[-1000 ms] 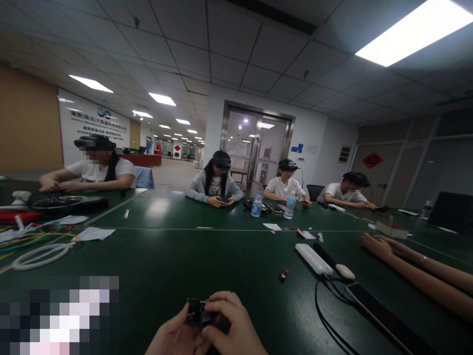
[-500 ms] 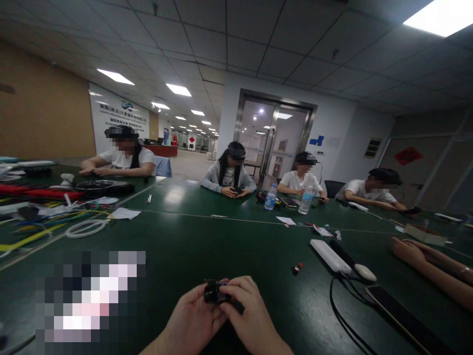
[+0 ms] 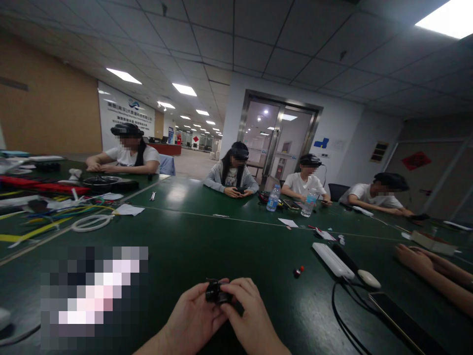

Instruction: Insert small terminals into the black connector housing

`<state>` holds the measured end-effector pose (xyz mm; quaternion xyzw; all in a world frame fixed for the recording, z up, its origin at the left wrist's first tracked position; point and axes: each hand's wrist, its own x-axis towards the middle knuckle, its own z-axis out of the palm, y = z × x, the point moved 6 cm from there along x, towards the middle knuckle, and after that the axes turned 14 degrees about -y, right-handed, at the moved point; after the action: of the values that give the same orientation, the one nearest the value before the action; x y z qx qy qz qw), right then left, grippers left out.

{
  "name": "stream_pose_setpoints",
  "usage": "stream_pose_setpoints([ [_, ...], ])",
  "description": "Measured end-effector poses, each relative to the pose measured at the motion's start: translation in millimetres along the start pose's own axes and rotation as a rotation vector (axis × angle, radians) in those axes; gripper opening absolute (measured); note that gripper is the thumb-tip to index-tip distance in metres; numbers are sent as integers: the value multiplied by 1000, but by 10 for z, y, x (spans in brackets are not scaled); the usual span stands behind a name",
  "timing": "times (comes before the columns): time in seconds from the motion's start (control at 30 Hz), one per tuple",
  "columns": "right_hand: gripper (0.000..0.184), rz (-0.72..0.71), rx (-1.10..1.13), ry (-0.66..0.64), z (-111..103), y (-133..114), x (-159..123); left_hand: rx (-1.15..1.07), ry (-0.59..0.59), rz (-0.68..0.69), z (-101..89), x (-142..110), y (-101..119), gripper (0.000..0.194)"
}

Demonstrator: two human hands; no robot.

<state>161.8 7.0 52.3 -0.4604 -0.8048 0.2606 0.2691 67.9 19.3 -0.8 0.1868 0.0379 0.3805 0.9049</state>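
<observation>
A small black part (image 3: 213, 291), rounded and glossy, sits between my two hands above the green table; its exact kind is too small and dark to tell. My left hand (image 3: 194, 313) supports it from the left, with the thumb along its near top edge and the fingers curled beneath. From the right, my right hand (image 3: 247, 308) pinches the same part between thumb and fingertips. A tiny black-and-red piece (image 3: 298, 271) lies on the table, to the right of and beyond my hands.
To the right are a white power strip (image 3: 332, 260), black cables and a dark phone (image 3: 402, 320). A co-worker's hands (image 3: 414, 259) rest beyond them. Two water bottles (image 3: 273, 198) stand across the table. Coiled white cable (image 3: 92, 223) and loose wires lie left. Several people sit opposite.
The view has shifted slightly, so the surroundings appear a little further right. My hands keep nearly the same hold, with the black part turned a little between them.
</observation>
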Motion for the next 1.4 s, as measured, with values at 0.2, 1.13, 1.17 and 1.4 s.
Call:
stream_pose_setpoints([
  [0.2, 31, -3, -1, -3, 18, 6, 2, -10, 23, 1, -29, 8, -18, 28],
  [1.13, 21, 125, 689, 251, -6, 406, -2, 81, 210, -19, -244, 11, 1, 22],
  [1.17, 24, 131, 775, 277, 2, 449, 0, 88, 215, -17, -253, 9, 9, 22],
  [1.4, 36, 194, 1213, 405, 51, 603, -25, 106, 229, 9, -285, 9, 22, 27],
])
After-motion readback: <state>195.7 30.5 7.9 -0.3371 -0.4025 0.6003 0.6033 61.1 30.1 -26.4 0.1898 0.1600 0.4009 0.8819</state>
